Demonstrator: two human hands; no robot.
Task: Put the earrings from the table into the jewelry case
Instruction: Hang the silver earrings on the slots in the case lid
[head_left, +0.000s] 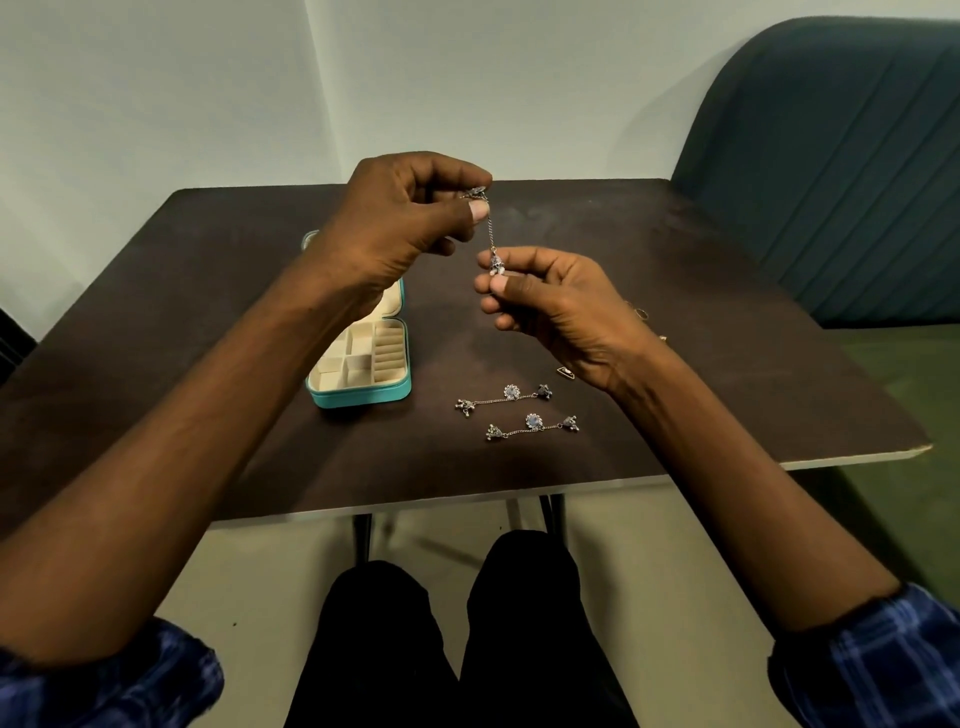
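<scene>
Two hands stretch a silver chain earring (491, 228) mid-frame: left hand (400, 228) pinches its top, right hand (550, 306) its bell drop. Below lie two matching silver earrings (511, 396); the open teal jewelry case (363, 364) sits partly behind the left wrist.

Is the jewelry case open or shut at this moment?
Open. The teal jewelry case lies on the table with its lid back and cream compartments exposed; those in view look empty, though the left forearm hides part.

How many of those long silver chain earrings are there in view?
3. One earring hangs stretched between the left hand and right hand; two lie on the table, one just behind the other. Others may be hidden under the hands.
</scene>
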